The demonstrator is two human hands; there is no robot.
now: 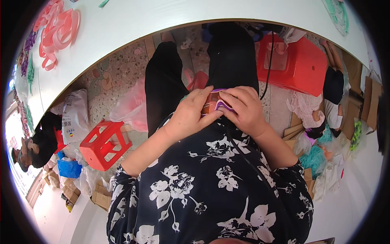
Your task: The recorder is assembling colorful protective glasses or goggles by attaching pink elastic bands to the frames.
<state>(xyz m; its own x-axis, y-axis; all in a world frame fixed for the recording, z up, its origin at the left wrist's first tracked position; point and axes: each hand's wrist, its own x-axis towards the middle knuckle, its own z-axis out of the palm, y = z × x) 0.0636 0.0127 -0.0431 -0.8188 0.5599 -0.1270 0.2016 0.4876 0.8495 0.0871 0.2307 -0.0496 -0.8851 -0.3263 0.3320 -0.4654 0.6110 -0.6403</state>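
Observation:
Above my lap, both hands meet on a small orange-brown card (209, 106) with a purple-and-white band (224, 106) along its edges. The fingers and thumb of my left hand (190, 113) close on the card's left side. On the other side my right hand (247, 109) is curled over the purple band, fingertips pressing its top and right edge. Much of the card and band is hidden under my fingers, so I cannot tell how the band is fastened.
A white table (162, 12) curves across the far side, with pink straps (61, 32) and a green bundle (339, 16) on it. A red stool (103, 144) and a larger red stool (298, 67) flank me. Bags, cartons and other people are at both sides.

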